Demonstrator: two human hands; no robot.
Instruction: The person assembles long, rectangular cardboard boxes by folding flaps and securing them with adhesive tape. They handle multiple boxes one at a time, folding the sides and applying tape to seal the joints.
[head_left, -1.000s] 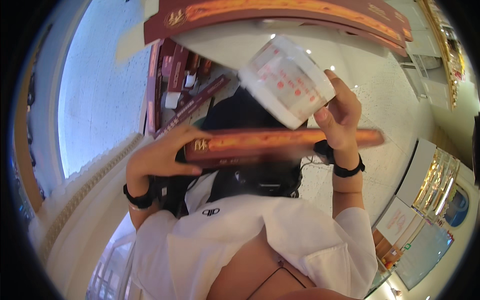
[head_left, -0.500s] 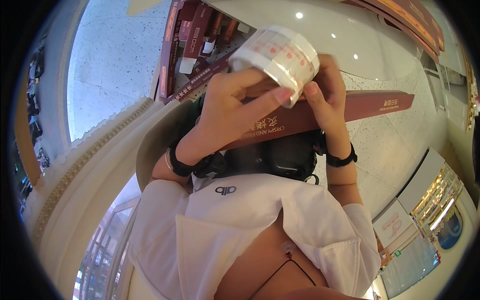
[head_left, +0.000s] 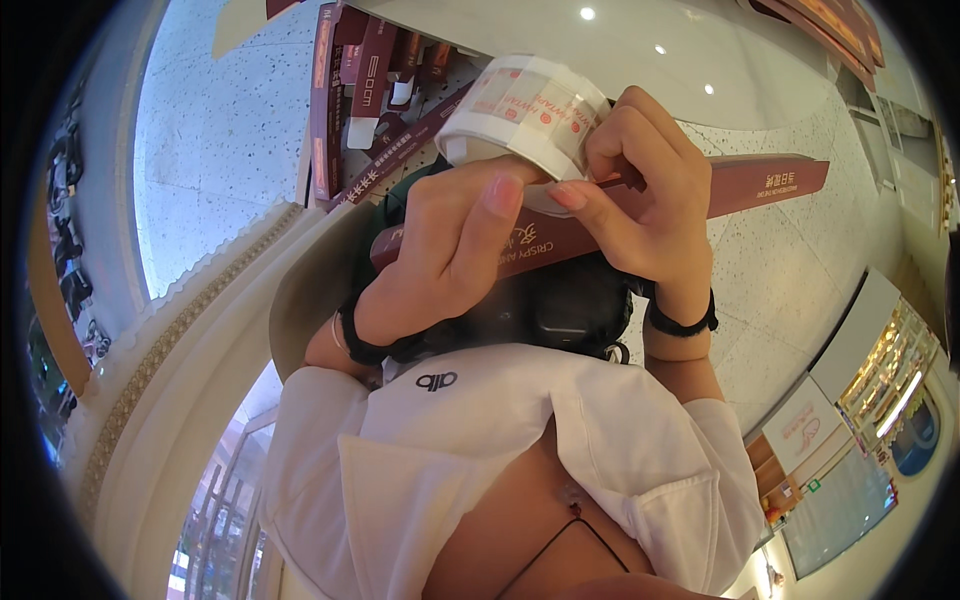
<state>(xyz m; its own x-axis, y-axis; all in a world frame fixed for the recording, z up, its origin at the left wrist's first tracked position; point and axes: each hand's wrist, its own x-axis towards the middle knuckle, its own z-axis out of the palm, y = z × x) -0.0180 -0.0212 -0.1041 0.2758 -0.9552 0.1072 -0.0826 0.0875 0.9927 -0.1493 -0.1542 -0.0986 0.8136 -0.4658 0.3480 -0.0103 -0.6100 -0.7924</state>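
Observation:
A wide roll of clear tape [head_left: 525, 105] with red print and a white core is held up in front of me. My left hand [head_left: 445, 225] is closed on it from below, its fingers partly hidden behind and inside the roll. On the other side, my right hand [head_left: 655, 190] pinches at the roll's lower right edge with thumb and curled forefinger. Whether a loose tape end is between those fingertips cannot be made out. Below both hands, a long, slim maroon box [head_left: 745, 195] lies across my lap.
More maroon boxes [head_left: 375, 85] stand and lean in a cluster at the far left. A pale, glossy round surface [head_left: 620, 50] spreads beyond the roll. A cream curtain-like trim [head_left: 190, 310] runs along my left. Lit shelves [head_left: 885, 380] are at the right.
The roll has turned and shifted slightly left. My left thumb has come off its printed face, and my right hand has moved from behind the roll to pinch at its edge.

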